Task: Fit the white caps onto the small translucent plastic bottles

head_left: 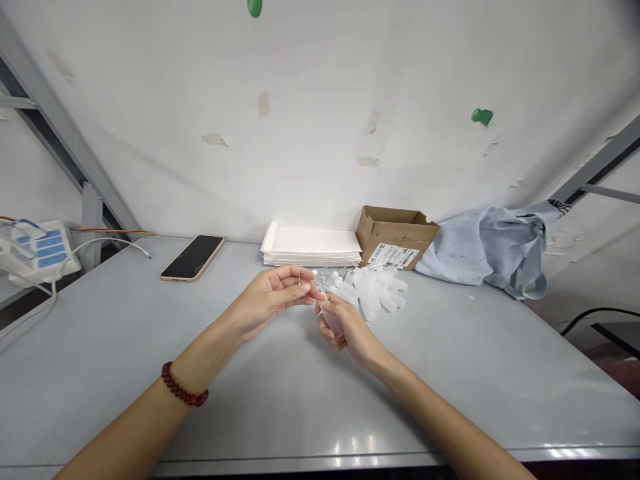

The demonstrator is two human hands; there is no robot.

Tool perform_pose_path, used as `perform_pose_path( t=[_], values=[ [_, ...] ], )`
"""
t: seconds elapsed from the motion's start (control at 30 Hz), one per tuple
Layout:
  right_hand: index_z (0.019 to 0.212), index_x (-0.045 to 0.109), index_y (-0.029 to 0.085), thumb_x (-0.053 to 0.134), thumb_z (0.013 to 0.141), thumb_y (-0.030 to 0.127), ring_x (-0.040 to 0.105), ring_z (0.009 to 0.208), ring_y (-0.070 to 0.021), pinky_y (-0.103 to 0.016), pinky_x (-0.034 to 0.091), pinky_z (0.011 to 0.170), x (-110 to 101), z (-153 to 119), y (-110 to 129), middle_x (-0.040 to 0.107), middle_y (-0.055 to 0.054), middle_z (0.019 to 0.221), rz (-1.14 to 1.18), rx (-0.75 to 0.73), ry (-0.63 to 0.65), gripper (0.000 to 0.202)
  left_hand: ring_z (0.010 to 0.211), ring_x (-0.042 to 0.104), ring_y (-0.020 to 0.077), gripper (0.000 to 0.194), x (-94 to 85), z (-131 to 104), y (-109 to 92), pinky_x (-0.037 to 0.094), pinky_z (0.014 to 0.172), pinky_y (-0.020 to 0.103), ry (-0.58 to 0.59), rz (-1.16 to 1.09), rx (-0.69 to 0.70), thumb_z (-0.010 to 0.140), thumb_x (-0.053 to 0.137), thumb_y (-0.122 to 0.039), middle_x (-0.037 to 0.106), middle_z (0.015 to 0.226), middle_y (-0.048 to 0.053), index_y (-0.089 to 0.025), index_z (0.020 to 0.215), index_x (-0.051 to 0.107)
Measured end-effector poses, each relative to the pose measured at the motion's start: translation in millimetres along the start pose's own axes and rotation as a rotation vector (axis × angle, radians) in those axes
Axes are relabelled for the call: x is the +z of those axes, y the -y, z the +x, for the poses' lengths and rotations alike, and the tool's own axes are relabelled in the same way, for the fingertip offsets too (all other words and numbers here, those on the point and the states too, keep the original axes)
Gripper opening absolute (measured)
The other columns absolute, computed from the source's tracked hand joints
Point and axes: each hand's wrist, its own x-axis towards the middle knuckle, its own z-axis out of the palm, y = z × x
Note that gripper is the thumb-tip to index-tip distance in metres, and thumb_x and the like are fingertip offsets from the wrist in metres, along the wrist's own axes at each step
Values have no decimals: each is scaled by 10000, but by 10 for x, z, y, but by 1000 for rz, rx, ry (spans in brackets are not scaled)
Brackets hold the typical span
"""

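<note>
My left hand (273, 297), with a dark red beaded bracelet (184, 387) on its wrist, pinches a thin, pale strand between thumb and fingertips. Just to its right, my right hand (347, 327) is closed on a small translucent white piece (333, 322), which shows between the fingers. The fingertips of both hands nearly meet above the grey table. Behind my right hand lies a pile of translucent white tags (380, 291) with thin clear strands. How the strand and the held piece are joined is too small to tell.
Flat white envelopes (313, 245) are stacked by the wall, beside an open cardboard box (397, 237). A light blue cloth bag (485, 247) lies at the right. At the left are a phone (193, 258) and a power strip (45, 253) with cables.
</note>
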Motion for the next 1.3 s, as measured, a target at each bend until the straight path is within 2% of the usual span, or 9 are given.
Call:
perform_pose_path(
  t=[0.23, 0.33, 0.4, 0.47, 0.77, 0.9, 1.0, 1.17, 1.3],
  values=[
    [758, 447, 199, 384, 853, 384, 169, 388, -50, -185, 120, 384, 35, -8, -28, 357, 82, 473, 122, 40, 124, 217, 905, 631, 173, 177, 154, 54, 173, 441, 851, 299, -142, 91, 56, 749, 708, -295, 708, 869, 39, -162, 821, 615],
    [744, 455, 195, 387, 839, 392, 164, 392, -52, -191, 115, 389, 58, -15, -37, 353, 80, 469, 150, 57, 147, 230, 707, 607, 129, 193, 224, 50, 222, 457, 716, 274, -150, 106, 48, 765, 682, -328, 704, 912, 50, -158, 821, 611],
    [758, 470, 191, 382, 838, 401, 160, 394, -53, -196, 118, 390, 70, -21, -44, 350, 79, 474, 153, 46, 153, 241, 561, 513, 79, 201, 255, 42, 235, 428, 614, 253, -148, 126, 31, 785, 654, -345, 698, 946, 55, -155, 831, 611],
    [792, 483, 188, 386, 847, 410, 156, 406, -54, -197, 120, 394, 77, -27, -48, 344, 81, 484, 145, 27, 150, 249, 528, 441, 60, 195, 273, 34, 235, 394, 577, 237, -150, 157, 35, 803, 628, -341, 691, 973, 59, -152, 851, 621],
    [787, 463, 201, 436, 853, 420, 164, 424, -58, -187, 120, 395, 60, -12, -45, 334, 85, 491, 131, -20, 89, 231, 631, 508, 100, 267, 274, 32, 227, 434, 715, 275, -143, 183, 50, 826, 579, -339, 690, 971, 69, -154, 1019, 586],
    [736, 476, 190, 414, 852, 477, 154, 425, -60, -194, 111, 397, 36, 13, -66, 310, 80, 473, 144, -10, 65, 315, 786, 580, 146, 260, 290, 21, 223, 443, 797, 292, -235, 252, 70, 789, 622, -355, 666, 921, 49, -153, 949, 581],
    [707, 480, 184, 379, 848, 484, 159, 426, -63, -199, 117, 401, 20, 23, -85, 305, 72, 478, 152, 4, 60, 347, 804, 579, 162, 239, 291, 17, 205, 441, 773, 278, -306, 359, 84, 753, 659, -369, 636, 792, 24, -154, 829, 589],
    [658, 496, 172, 276, 879, 583, 221, 421, -71, -215, 156, 409, 22, 10, -100, 334, 49, 477, -32, -40, -17, 517, 666, 587, 157, 291, 246, 17, 168, 440, 677, 270, -138, 391, 14, 788, 607, -426, 612, 602, 5, -153, 689, 591],
    [667, 509, 171, 203, 888, 639, 365, 521, -111, -239, 256, 463, 28, -14, -136, 431, -1, 570, -304, -201, -108, 601, 567, 547, 135, 295, 186, 28, 162, 431, 559, 254, -122, 436, -50, 746, 642, -428, 602, 586, 8, -145, 668, 618]
  ],
)
